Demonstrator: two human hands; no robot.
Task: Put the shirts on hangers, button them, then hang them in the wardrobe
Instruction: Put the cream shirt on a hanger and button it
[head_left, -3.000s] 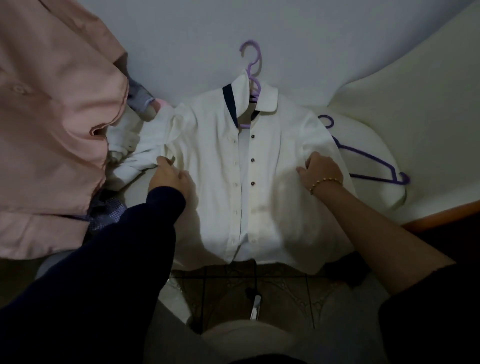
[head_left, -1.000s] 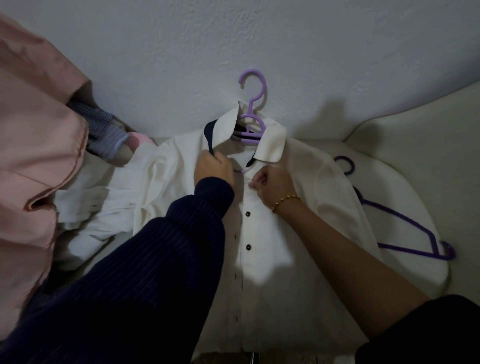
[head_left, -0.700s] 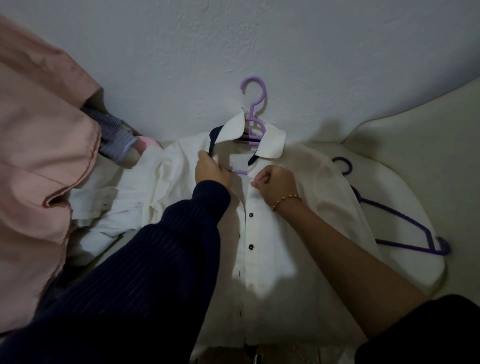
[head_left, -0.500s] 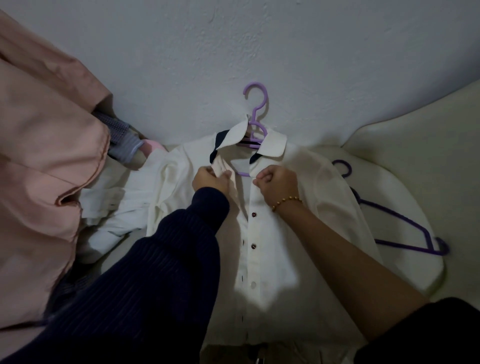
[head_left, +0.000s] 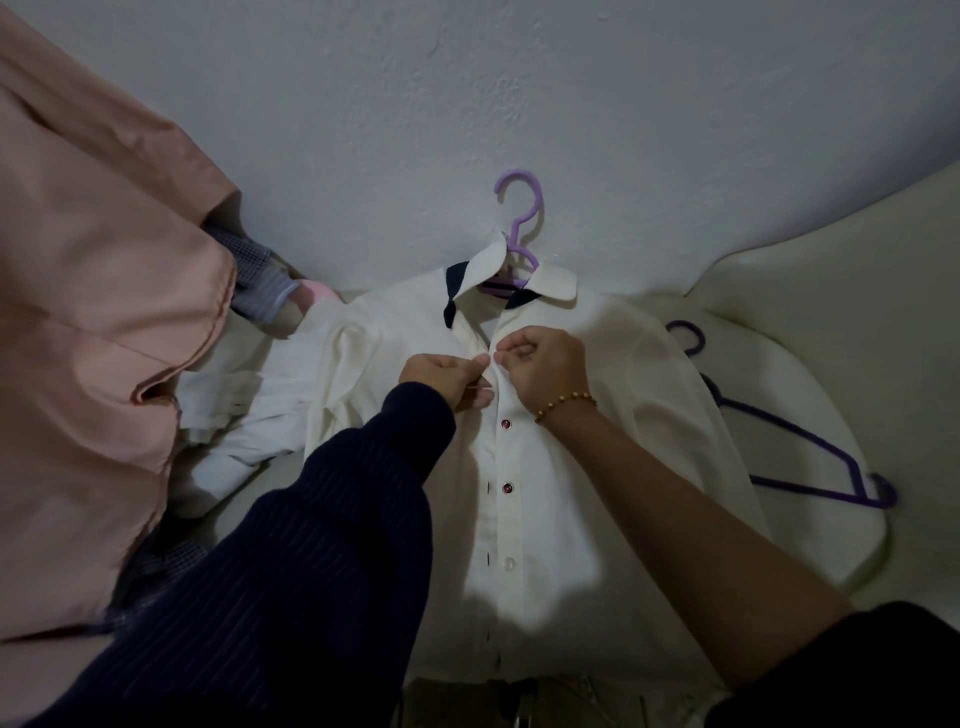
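A white shirt (head_left: 597, 447) with a dark-lined collar lies face up on a pale surface, dressed on a light purple hanger (head_left: 514, 218) whose hook points toward the wall. My left hand (head_left: 447, 376) pinches the left front edge just below the collar. My right hand (head_left: 540, 366) pinches the right placket at the same height, and the fingertips of both hands meet over the top button. Below them two dark red buttons (head_left: 505, 426) and one white button show along the placket.
A pink shirt (head_left: 93, 338) hangs at the left. Crumpled white clothes (head_left: 244, 410) and a checked grey garment (head_left: 249, 275) lie beside it. A darker purple hanger (head_left: 789, 431) lies on the pale cushion (head_left: 831, 322) to the right. The white wall (head_left: 467, 93) is behind.
Both hands moved up from the shirt's sides to the collar, then drew together below it, closing the gap at the neck. The view has shifted slightly.
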